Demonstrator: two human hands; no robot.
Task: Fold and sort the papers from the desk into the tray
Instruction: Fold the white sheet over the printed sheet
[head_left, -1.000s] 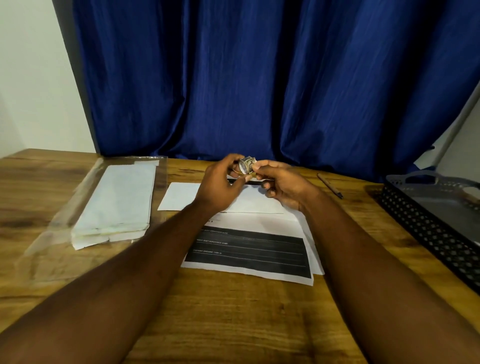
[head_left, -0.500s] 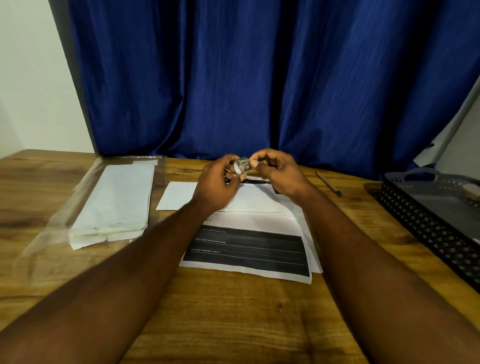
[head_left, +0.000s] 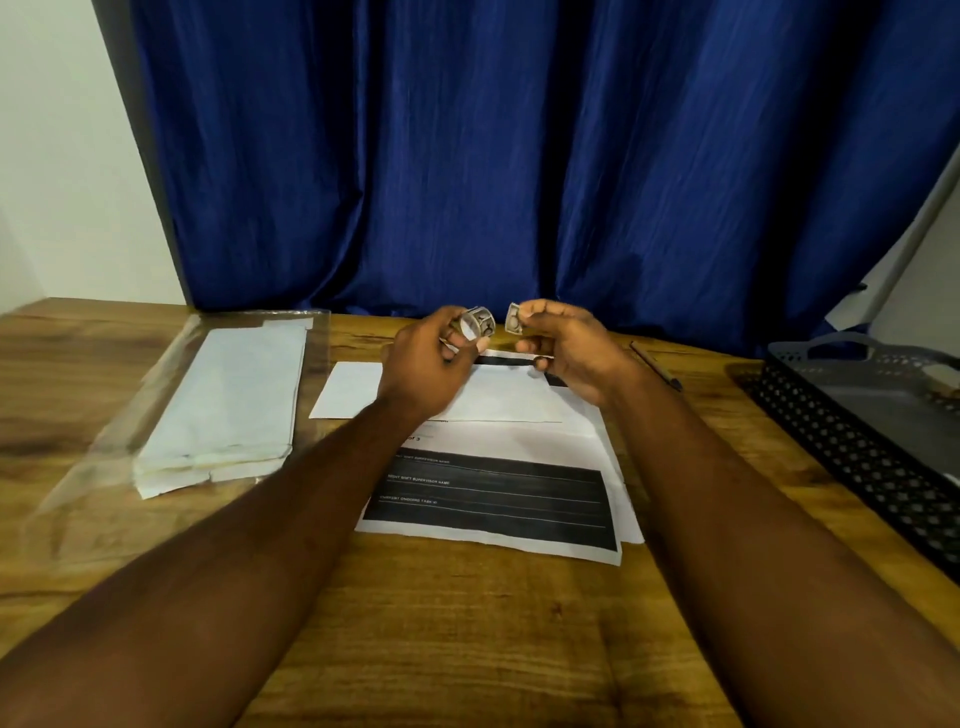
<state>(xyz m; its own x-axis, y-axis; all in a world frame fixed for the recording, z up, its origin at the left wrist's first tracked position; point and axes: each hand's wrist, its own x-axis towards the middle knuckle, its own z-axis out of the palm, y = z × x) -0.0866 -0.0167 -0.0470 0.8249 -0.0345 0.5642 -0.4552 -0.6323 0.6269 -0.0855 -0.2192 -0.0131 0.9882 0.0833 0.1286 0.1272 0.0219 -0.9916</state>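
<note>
Above the far middle of the desk, my left hand (head_left: 431, 358) pinches a small roll of printed stickers (head_left: 477, 323). My right hand (head_left: 571, 353) is a little to its right, fingers shut on one small sticker piece (head_left: 513, 319) separate from the roll. Below the hands lie a printed sheet with black bands (head_left: 493, 499) and, partly over its top, a white folded paper (head_left: 353, 389). The dark perforated tray (head_left: 852, 447) stands at the desk's right edge.
A stack of folded white papers (head_left: 228, 405) rests on a clear plastic sleeve (head_left: 104, 441) at the left. A pen (head_left: 657, 366) lies between the papers and the tray. A blue curtain hangs behind the wooden desk (head_left: 467, 623).
My hands were together on the roll; now they have come apart, and the right hand has drawn a small piece away to the right.
</note>
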